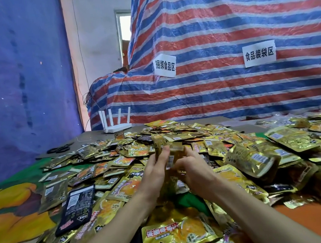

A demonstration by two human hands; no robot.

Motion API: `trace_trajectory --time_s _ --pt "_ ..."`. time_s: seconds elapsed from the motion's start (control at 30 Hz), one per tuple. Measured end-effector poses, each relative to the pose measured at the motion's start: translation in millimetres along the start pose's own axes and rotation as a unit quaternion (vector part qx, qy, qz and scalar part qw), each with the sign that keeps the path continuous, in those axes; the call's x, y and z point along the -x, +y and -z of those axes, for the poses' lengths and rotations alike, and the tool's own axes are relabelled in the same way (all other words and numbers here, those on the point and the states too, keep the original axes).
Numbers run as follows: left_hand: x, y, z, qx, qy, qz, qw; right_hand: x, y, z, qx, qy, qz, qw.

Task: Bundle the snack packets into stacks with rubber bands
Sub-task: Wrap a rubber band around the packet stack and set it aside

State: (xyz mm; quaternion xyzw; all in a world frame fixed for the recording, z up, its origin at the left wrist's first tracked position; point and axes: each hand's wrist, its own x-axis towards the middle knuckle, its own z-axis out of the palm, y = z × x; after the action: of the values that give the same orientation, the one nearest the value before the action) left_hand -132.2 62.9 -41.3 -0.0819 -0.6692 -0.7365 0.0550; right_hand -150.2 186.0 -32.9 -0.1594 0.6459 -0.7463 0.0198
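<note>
A wide heap of gold snack packets (197, 137) covers the table in front of me. Between my hands stands an upright stack of gold packets (171, 156), blurred by motion. My left hand (155, 172) holds the stack's left side with fingers pointing up. My right hand (191, 167) grips its right side, fingers curled round it. A bundled stack (254, 160) lies on the heap to the right. I cannot make out a rubber band on the stack in my hands.
A black packet (77, 206) lies at the near left. Scissors (58, 149) and a white router (117, 124) sit at the table's far left. A striped tarp (228, 53) with two paper signs rises behind. A green and orange cloth (14, 198) covers the table.
</note>
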Motion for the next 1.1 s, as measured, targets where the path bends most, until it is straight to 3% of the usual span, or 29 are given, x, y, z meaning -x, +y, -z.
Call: trace_trajectory --time_s 0.13,0.23,0.4,0.57,0.73,0.9,1.0,1.1 --pt "4.3 -3.6 -4.6 -0.029 -0.056 -0.017 0.998 -0.3 2.5 -8.0 0.023 0.055 0.002 0.998" --pt "5.3 -7.1 -6.6 -0.030 -0.094 -0.040 0.994 1.8 3.7 -11.5 0.008 0.051 0.020 0.998" --pt "3.9 -9.7 -1.4 0.039 -0.112 -0.024 0.993 1.7 -1.7 2.5 0.049 0.082 0.011 0.995" --pt "1.2 -12.5 0.8 -0.093 -0.111 -0.098 0.985 6.9 -11.5 11.3 0.120 0.106 0.061 0.985" --pt "6.0 -13.9 -9.1 -0.165 -0.170 -0.162 0.958 26.5 -17.2 19.2 0.335 0.131 0.124 0.925" --pt "11.8 -5.3 -9.6 -0.351 -0.210 -0.202 0.890 71.1 -38.9 52.4 0.519 0.129 0.128 0.835" --pt "15.5 -2.7 -12.3 -0.392 -0.235 -0.193 0.868 98.8 -71.7 92.8 0.619 0.077 0.030 0.781" --pt "16.6 -3.5 -14.1 -0.410 -0.229 -0.196 0.861 121.6 -113.7 141.1 0.672 0.005 -0.181 0.718"
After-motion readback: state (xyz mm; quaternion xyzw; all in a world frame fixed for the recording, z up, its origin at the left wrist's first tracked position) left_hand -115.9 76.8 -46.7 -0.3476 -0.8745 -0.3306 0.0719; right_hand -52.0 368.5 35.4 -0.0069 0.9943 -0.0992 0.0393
